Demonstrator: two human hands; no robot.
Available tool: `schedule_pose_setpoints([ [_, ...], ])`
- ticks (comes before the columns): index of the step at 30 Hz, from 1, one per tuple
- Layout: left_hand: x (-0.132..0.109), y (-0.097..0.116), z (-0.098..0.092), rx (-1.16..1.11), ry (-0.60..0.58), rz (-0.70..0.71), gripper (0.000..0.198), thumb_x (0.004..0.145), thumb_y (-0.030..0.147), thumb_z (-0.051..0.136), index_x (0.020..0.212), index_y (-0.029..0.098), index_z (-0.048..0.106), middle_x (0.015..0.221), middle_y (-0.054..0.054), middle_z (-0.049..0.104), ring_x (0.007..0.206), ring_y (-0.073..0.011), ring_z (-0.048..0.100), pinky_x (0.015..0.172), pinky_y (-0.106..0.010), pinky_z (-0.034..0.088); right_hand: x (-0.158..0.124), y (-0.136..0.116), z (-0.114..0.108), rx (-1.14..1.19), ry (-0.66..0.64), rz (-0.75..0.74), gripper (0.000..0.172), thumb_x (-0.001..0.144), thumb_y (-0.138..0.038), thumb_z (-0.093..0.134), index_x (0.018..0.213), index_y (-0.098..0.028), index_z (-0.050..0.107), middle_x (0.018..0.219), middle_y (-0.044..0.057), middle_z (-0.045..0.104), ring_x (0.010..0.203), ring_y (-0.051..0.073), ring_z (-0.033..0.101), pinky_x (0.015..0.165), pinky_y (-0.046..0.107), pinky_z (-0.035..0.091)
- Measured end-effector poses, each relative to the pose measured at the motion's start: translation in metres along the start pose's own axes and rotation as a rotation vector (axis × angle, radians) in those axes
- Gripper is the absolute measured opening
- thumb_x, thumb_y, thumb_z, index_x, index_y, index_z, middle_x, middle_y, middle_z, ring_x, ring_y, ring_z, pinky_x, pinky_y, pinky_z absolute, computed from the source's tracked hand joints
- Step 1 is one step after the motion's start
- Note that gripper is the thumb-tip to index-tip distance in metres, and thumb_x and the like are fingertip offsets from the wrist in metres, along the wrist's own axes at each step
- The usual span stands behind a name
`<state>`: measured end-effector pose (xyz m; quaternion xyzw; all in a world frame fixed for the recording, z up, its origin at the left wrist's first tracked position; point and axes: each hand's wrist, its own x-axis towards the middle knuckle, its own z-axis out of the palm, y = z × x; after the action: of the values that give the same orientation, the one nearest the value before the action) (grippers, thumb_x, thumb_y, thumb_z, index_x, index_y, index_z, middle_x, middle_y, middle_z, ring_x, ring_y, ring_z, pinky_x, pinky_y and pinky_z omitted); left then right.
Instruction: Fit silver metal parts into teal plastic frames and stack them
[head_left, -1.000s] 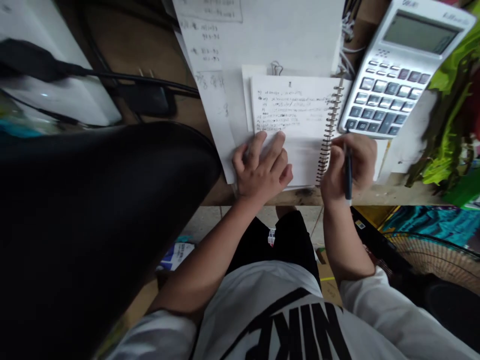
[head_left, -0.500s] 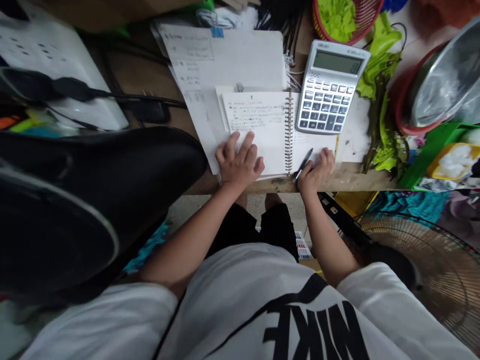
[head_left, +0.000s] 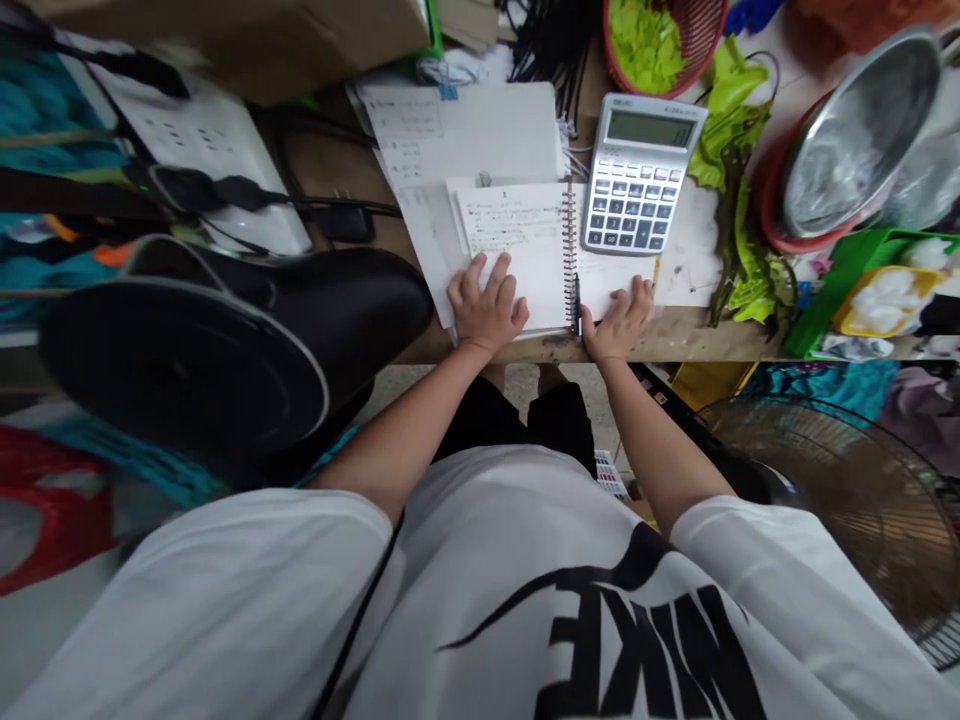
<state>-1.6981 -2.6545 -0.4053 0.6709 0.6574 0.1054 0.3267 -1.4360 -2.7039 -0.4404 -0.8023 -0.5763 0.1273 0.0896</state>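
We have the notebook page (head_left: 541, 285) part-written, lower area blank; left hand (head_left: 487, 305) spread on it, right hand (head_left: 619, 320) relaxed beside pen (head_left: 577, 302).

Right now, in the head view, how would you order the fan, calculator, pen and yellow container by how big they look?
1. Fan, clearly biggest, even cut off at the edge
2. Calculator
3. Yellow container
4. Pen
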Motion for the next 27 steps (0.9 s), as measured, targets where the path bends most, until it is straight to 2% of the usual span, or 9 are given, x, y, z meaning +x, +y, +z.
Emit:
schedule_pose_setpoints([
  [6,0.002,0.004,-0.004,-0.015,-0.027,-0.005,0.044,0.110,0.047,0.066,0.143,0.023,0.083,0.196,-0.017,0.059,0.191,-0.0510,0.040,0.153,-0.078,0.023,0.004,-0.013,-0.008,-0.010,-0.054,0.050,0.043,0.112,-0.046,0.071,0.144,-0.016,0.072,0.193,0.034,0.051,0.189,0.047,0.038,0.153,0.079,0.029],
  [12,0.003,0.010,-0.013,0.028,-0.088,-0.004,0.046,0.111,0.043,0.058,0.142,0.019,0.082,0.197,-0.023,0.056,0.191,-0.0545,0.039,0.150,-0.084,0.022,0.005,-0.032,-0.024,-0.026,-0.151,0.107,0.051,0.116,-0.041,0.069,0.155,-0.008,0.071,0.194,0.039,0.048,0.191,0.045,0.034,0.157,0.072,0.024],
  [15,0.007,0.021,-0.021,0.015,-0.072,-0.016,0.043,0.108,0.041,0.058,0.137,0.021,0.083,0.195,-0.022,0.059,0.189,-0.0556,0.041,0.150,-0.085,0.023,0.008,-0.038,-0.029,-0.030,-0.168,0.123,0.054,0.117,-0.043,0.070,0.157,-0.007,0.070,0.195,0.039,0.046,0.193,0.044,0.030,0.159,0.069,0.021],
  [18,0.000,0.044,-0.042,-0.057,-0.052,0.002,0.040,0.102,0.044,0.067,0.133,0.026,0.084,0.187,-0.021,0.069,0.186,-0.0559,0.045,0.146,-0.085,0.033,0.011,-0.038,-0.031,-0.023,-0.164,0.113,0.055,0.118,-0.043,0.069,0.160,-0.006,0.070,0.197,0.038,0.044,0.193,0.043,0.029,0.160,0.066,0.019],
  [20,-0.020,0.063,-0.062,-0.126,-0.096,0.053,0.045,0.098,0.053,0.076,0.136,0.030,0.086,0.183,-0.019,0.073,0.186,-0.0562,0.045,0.143,-0.083,0.041,0.014,-0.037,-0.030,-0.008,-0.153,0.101,0.055,0.120,-0.042,0.067,0.161,-0.005,0.070,0.198,0.038,0.043,0.194,0.041,0.028,0.160,0.064,0.018],
  [22,-0.053,0.082,-0.083,-0.193,-0.191,0.100,0.054,0.094,0.062,0.082,0.141,0.035,0.087,0.183,-0.017,0.072,0.187,-0.0557,0.044,0.142,-0.082,0.045,0.015,-0.036,-0.029,0.020,-0.123,0.085,0.054,0.121,-0.040,0.065,0.161,-0.004,0.070,0.198,0.038,0.042,0.193,0.040,0.028,0.160,0.063,0.019],
  [25,-0.122,0.101,-0.107,-0.286,-0.353,0.122,0.068,0.090,0.076,0.083,0.149,0.041,0.087,0.188,-0.013,0.069,0.187,-0.0541,0.045,0.144,-0.079,0.047,0.018,-0.037,-0.028,0.098,-0.054,0.070,0.048,0.119,-0.034,0.062,0.155,-0.005,0.071,0.194,0.039,0.046,0.191,0.039,0.030,0.158,0.064,0.023],
  [27,-0.183,0.100,-0.114,-0.348,-0.466,0.120,0.076,0.088,0.084,0.082,0.153,0.046,0.087,0.190,-0.010,0.068,0.186,-0.0529,0.048,0.146,-0.076,0.048,0.022,-0.040,-0.029,0.166,-0.017,0.075,0.041,0.116,-0.030,0.061,0.147,-0.006,0.074,0.191,0.040,0.051,0.188,0.038,0.034,0.157,0.065,0.025],
])
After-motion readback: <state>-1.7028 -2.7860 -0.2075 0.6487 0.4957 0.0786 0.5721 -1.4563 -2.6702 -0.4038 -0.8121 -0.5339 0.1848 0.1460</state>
